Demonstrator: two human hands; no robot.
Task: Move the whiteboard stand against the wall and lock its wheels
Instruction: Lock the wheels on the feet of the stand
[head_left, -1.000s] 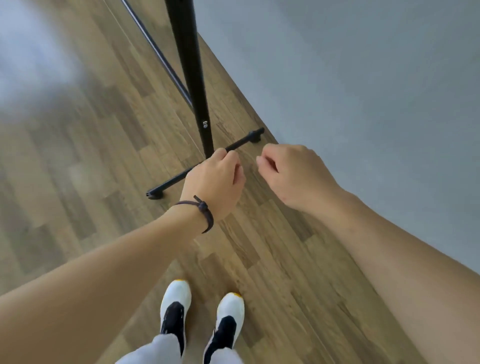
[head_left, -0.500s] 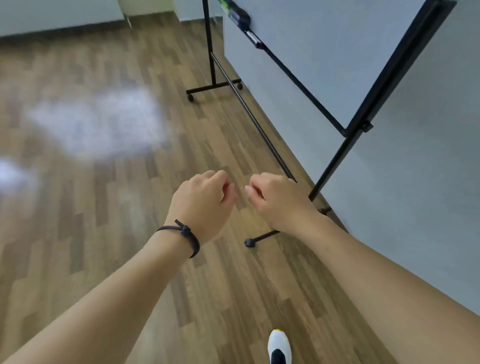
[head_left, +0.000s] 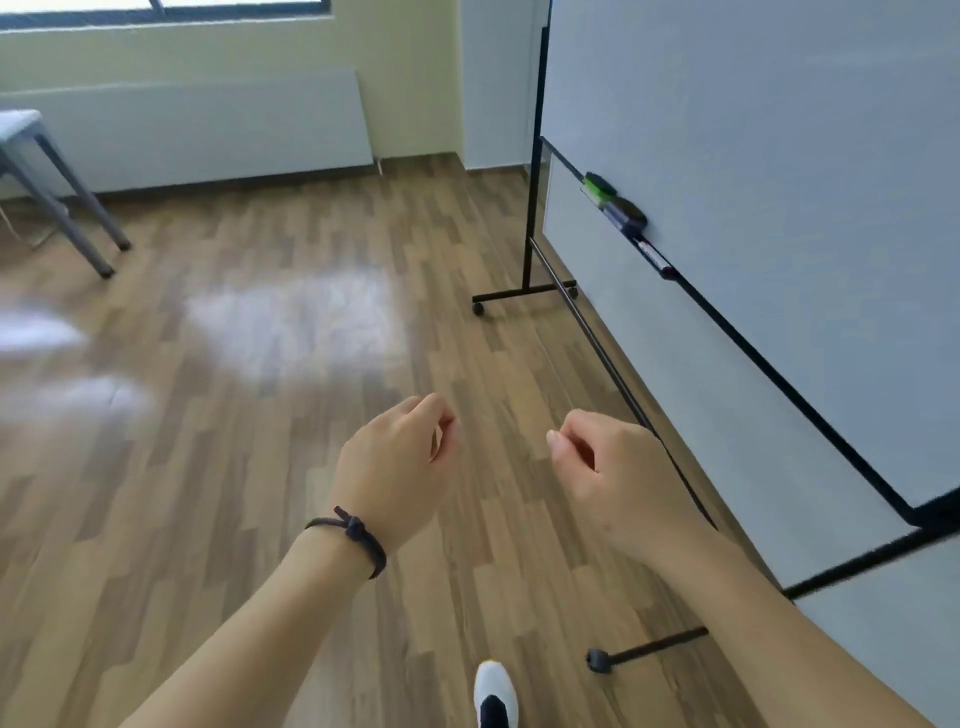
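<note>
While both hands (head_left: 395, 462) (head_left: 618, 478) hang loosely curled, empty, whiteboard stand (head_left: 587, 322) stands apart, rightward.

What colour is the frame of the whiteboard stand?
Black; the frame shows best in the head view.

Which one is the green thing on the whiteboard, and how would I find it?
Look at the big white whiteboard on the black wheeled stand along the right wall. Follow its thin black tray toward the far end. The small green block sits there, beside a dark blue-black eraser; it's the only green item.
</note>
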